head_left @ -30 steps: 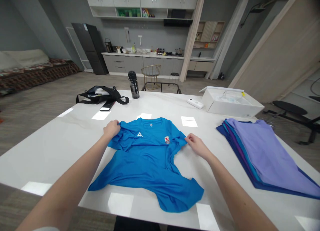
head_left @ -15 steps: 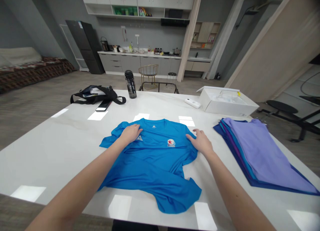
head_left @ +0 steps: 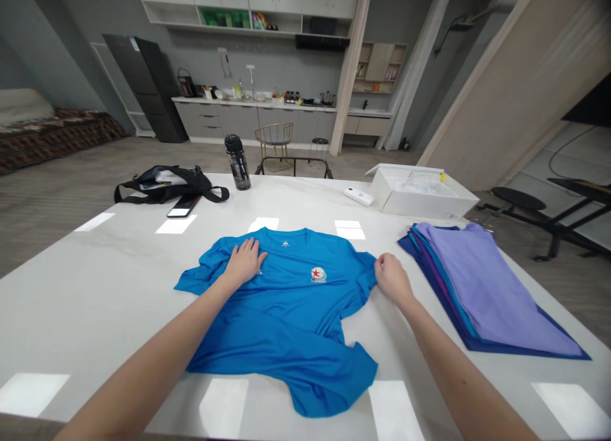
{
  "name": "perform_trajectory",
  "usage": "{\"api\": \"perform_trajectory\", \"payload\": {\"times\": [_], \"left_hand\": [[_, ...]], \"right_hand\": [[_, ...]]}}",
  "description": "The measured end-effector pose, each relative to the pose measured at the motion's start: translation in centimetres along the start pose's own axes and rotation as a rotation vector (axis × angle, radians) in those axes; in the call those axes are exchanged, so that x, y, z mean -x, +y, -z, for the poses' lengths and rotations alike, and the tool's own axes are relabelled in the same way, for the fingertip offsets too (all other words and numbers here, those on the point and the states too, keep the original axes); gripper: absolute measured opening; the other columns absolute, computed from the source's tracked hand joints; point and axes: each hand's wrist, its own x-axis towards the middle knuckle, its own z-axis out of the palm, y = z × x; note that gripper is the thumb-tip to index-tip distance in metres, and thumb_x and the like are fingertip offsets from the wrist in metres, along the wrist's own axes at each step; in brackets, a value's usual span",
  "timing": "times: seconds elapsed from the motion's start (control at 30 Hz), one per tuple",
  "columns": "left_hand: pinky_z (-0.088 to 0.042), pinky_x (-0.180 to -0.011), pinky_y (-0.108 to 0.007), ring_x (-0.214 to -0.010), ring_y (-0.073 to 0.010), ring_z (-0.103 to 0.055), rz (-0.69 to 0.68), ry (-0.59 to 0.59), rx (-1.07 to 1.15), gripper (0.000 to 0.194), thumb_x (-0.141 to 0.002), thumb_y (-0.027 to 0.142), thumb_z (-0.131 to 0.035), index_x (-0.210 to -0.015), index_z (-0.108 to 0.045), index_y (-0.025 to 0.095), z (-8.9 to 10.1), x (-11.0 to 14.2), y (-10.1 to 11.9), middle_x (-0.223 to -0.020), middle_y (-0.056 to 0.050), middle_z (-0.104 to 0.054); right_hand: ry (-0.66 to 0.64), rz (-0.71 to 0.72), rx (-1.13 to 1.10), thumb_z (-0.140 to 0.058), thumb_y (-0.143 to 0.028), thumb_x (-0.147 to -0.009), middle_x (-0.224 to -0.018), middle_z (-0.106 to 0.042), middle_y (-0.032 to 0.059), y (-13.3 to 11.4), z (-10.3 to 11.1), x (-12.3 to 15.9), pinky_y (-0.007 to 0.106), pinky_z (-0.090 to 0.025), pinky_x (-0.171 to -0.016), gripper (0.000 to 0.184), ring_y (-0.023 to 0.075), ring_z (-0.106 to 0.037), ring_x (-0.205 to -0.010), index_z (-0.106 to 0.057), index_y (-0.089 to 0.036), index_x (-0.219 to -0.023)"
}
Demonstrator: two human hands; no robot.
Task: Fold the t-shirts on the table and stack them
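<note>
A blue T-shirt (head_left: 286, 307) lies front side up on the white table, its collar toward the far side and its lower part creased and bunched. My left hand (head_left: 245, 261) rests flat on the chest near the left shoulder, fingers outstretched, partly covering a small white print. At the right sleeve, my right hand (head_left: 392, 277) is closed in a pinch on the edge of the cloth. A round badge with a red star (head_left: 318, 275) shows between the hands on the chest.
To the right lies a stack of folded shirts (head_left: 482, 288), lavender on top. Behind it stand a white box (head_left: 424, 196) and a small white device (head_left: 359, 196). A black bottle (head_left: 237, 164), a black bag (head_left: 167, 183) and a phone (head_left: 184, 206) occupy the far left.
My right hand has moved outward from the shoulder and closed on the sleeve, which now reaches further right. My left hand has flattened on the chest. The view has shifted slightly.
</note>
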Motion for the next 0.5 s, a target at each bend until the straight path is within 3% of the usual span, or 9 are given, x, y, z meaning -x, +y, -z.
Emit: {"api": "perform_trajectory", "payload": {"times": [0.13, 0.23, 0.37, 0.5], "left_hand": [[-0.029, -0.12, -0.056, -0.15, -0.0336, -0.032, 0.001, 0.002, 0.059, 0.061, -0.103, 0.047, -0.032, -0.152, -0.043, 0.012, -0.1, -0.1, -0.2, -0.161, -0.018, -0.036], [-0.029, -0.12, -0.055, -0.149, -0.0313, -0.034, -0.005, 0.068, 0.104, 0.06, -0.104, 0.045, -0.031, -0.153, -0.04, 0.014, 0.4, 0.3, -1.0, -0.163, -0.017, -0.034], [-0.029, -0.117, -0.061, -0.145, -0.0332, -0.04, 0.035, 0.193, 0.056, 0.055, -0.102, 0.042, -0.035, -0.149, -0.046, 0.017, 1.7, 2.8, -3.9, -0.159, -0.017, -0.039], [-0.035, -0.114, -0.06, -0.133, -0.0323, -0.053, 0.044, 0.209, 0.045, 0.047, -0.1, 0.04, -0.037, -0.136, -0.058, 0.02, 2.6, 6.3, -7.6, -0.148, -0.015, -0.053]], "right_hand": [[-0.021, -0.178, -0.088, -0.034, -0.052, -0.102, -0.111, -0.065, 0.015, -0.6, 0.2, -0.2, 0.036, -0.046, -0.081, 0.046, 0.0295, -0.063, -0.105, -0.055, -0.016, -0.122], [-0.039, -0.161, -0.053, -0.035, -0.066, -0.098, -0.123, -0.058, 0.0173, -1.7, 0.5, 0.9, 0.042, -0.048, -0.082, 0.062, 0.034, -0.063, -0.108, -0.047, -0.021, -0.138], [-0.125, -0.07, 0.074, -0.051, -0.055, -0.093, -0.124, -0.055, 0.0157, -1.5, 1.0, 2.6, 0.043, -0.05, -0.077, 0.055, 0.0355, -0.064, -0.104, -0.05, -0.027, -0.139], [-0.245, 0.084, 0.01, -0.051, -0.039, -0.094, -0.114, -0.059, 0.0097, 0.7, 1.0, 3.2, 0.04, -0.05, -0.082, 0.041, 0.027, -0.066, -0.096, -0.059, -0.032, -0.134]]}}
